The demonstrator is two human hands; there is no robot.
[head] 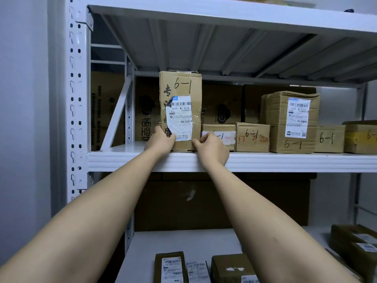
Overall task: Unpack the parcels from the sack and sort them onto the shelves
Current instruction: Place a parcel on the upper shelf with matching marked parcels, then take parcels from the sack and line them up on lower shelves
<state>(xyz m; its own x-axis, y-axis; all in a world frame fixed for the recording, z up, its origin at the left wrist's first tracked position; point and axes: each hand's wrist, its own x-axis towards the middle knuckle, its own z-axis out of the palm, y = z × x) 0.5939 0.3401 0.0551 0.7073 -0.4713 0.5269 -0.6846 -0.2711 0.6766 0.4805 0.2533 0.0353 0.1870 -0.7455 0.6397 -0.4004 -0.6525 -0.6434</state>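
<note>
Tall parcel marked 6-1 upright at shelf front edge, left of parcel row; left hand grips lower left corner, right hand pinches lower right corner

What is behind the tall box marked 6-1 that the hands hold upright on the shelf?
Behind the tall box stand larger dark cartons against the back of the shelf. The box covers what lies directly behind it.
</note>
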